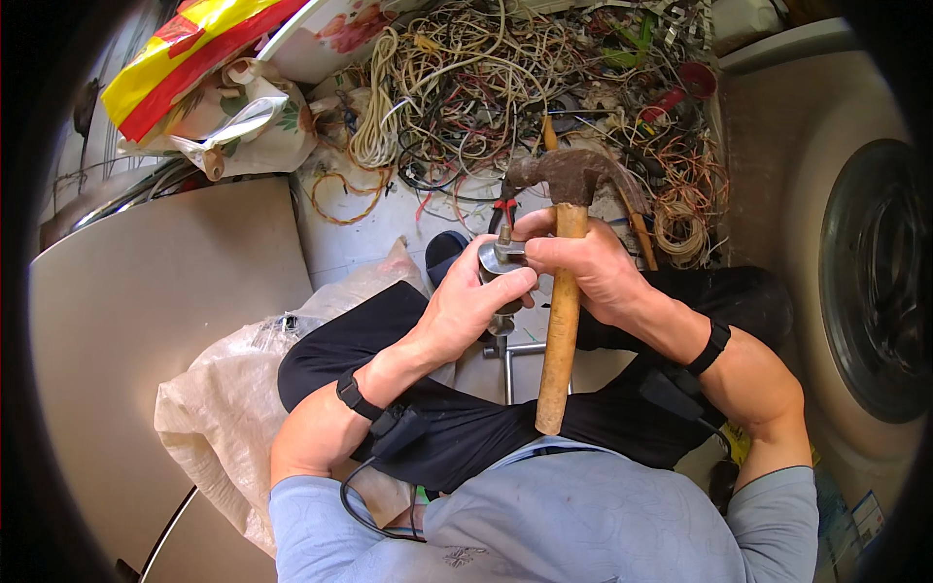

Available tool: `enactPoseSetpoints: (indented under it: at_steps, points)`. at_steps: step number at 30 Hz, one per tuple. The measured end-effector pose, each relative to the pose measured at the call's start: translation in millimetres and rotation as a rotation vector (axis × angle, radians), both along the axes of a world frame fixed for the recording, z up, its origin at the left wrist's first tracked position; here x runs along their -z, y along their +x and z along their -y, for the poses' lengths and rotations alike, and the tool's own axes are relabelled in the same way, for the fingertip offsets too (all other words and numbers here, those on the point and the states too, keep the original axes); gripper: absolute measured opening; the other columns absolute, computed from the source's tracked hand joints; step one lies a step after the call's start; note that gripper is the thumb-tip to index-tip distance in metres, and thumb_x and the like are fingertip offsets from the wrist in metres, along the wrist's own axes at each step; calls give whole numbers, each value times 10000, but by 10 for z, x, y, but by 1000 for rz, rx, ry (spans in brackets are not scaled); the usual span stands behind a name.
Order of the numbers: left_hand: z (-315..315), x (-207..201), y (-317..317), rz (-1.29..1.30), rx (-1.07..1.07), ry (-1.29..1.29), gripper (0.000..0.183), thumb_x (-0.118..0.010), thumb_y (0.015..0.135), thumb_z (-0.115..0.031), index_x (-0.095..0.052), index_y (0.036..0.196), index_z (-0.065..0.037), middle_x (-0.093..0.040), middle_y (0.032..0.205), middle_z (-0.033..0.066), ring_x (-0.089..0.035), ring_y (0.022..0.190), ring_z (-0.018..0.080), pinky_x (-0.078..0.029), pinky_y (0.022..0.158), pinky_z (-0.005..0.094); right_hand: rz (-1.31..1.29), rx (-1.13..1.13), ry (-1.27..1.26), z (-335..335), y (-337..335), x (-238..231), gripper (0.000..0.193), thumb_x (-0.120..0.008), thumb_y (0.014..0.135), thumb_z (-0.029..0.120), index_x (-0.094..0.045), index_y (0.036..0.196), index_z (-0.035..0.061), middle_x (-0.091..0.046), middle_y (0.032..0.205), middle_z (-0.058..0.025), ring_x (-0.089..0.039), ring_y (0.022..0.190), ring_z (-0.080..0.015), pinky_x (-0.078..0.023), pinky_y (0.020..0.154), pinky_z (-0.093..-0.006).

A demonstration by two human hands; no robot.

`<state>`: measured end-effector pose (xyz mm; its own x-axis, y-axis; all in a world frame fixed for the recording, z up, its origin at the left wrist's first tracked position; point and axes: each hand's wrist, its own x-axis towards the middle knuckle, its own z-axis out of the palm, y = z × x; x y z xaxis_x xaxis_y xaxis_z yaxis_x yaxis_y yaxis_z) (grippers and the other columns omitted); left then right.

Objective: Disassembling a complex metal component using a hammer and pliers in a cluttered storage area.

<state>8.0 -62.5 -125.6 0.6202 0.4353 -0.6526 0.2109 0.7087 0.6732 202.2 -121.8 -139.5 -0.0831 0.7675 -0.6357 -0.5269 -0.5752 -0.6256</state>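
Observation:
My left hand (455, 303) is closed around a round silver metal part (498, 257) with a short threaded stud on top, held over my lap. A claw hammer (560, 335) with a rusty head and worn wooden handle hangs in my right hand (610, 272), its head pointing away from me. The right thumb and fingertips reach past the handle and touch the top of the metal part. A metal rod with a crossbar (508, 367) shows just below the part; whether they are joined is hard to tell.
A large tangle of wires (486, 92) covers the floor ahead. Red-handled pliers (503, 206) lie at its near edge. A pale woven sack (228, 408) slumps at my left by a beige panel (165, 291). A front-loading washing machine (807, 126) stands at the right.

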Motion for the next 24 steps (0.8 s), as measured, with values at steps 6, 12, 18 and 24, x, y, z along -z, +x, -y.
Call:
enactPoseSetpoints:
  at_steps: [6, 12, 18, 24]
  points:
    - [-32, 3, -6, 125, -15, -120, 342, -669, 1013, -219, -552, 1253, -5, -676, 1043, 78, -685, 842, 166, -560, 728, 311, -96, 16, 20, 10, 9, 38, 303, -752, 934, 230, -649, 1100, -1, -669, 940, -62, -638, 865, -145, -536, 781, -325]
    - [-65, -69, -5, 31, 70, -153, 367, -617, 1026, -311, -592, 1259, -29, -692, 898, 129, -713, 697, 219, -512, 540, 302, -81, 34, 35, 41, 1, 122, 304, -756, 951, 256, -649, 1086, 6, -655, 925, -43, -619, 852, -130, -523, 805, -313]
    - [-107, -122, -10, 52, 53, -233, 392, -613, 1032, -347, -569, 1221, -6, -660, 876, 111, -701, 691, 201, -528, 530, 300, -108, 34, 21, 47, -3, 154, 286, -730, 955, 247, -675, 1084, -2, -674, 1014, -60, -639, 938, -152, -513, 881, -318]
    - [-127, -150, -3, 43, 61, -250, 427, -627, 1028, -368, -551, 1243, -6, -661, 888, 120, -700, 686, 200, -540, 530, 292, -152, 37, 0, 41, -16, 152, 275, -725, 962, 232, -662, 1094, -1, -670, 1020, -65, -645, 937, -160, -519, 878, -320]
